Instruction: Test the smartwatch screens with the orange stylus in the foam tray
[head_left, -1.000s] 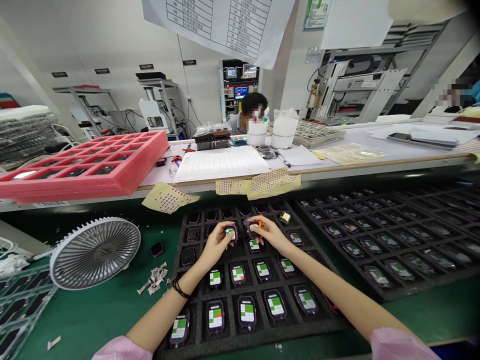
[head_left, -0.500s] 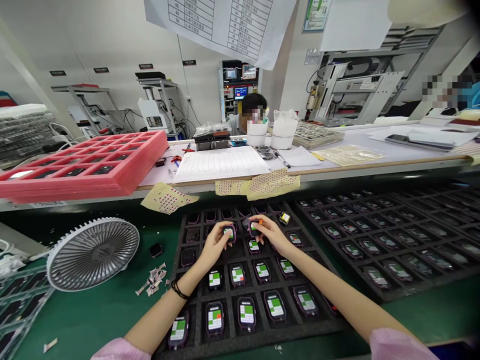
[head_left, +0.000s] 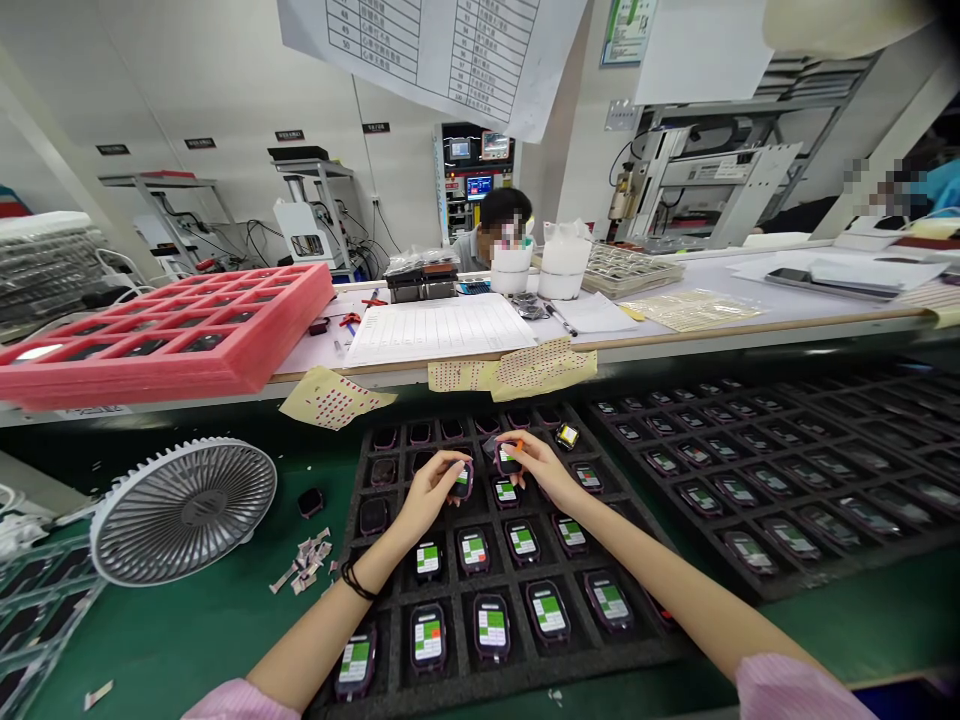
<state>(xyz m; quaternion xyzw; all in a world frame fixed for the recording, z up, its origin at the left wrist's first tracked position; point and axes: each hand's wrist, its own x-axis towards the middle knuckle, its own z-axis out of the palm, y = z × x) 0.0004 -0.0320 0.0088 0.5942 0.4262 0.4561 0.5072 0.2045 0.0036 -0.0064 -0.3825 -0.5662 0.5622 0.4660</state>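
Observation:
My left hand is closed on a smartwatch body without a strap, its lit screen partly under my thumb. Just to the right, my right hand grips a second watch body, also lit; a small orange piece shows by the fingers. Both hands hover over the far half of a black foam tray. Watches with green-and-white screens, such as this one, lie in its nearer pockets, and dark-screened ones fill the far left pockets. One watch with a yellow part sits at the far right.
To the left stand a grey fan, a loose dark watch and a pile of small strips. Another black tray of watches lies right. A shelf beyond carries a pink foam tray and paper sheets; a person sits behind.
The watch in my left hand has tilted and dropped slightly, turning its screen more to the side. My right hand stays nearly in place. The view has shifted very slightly.

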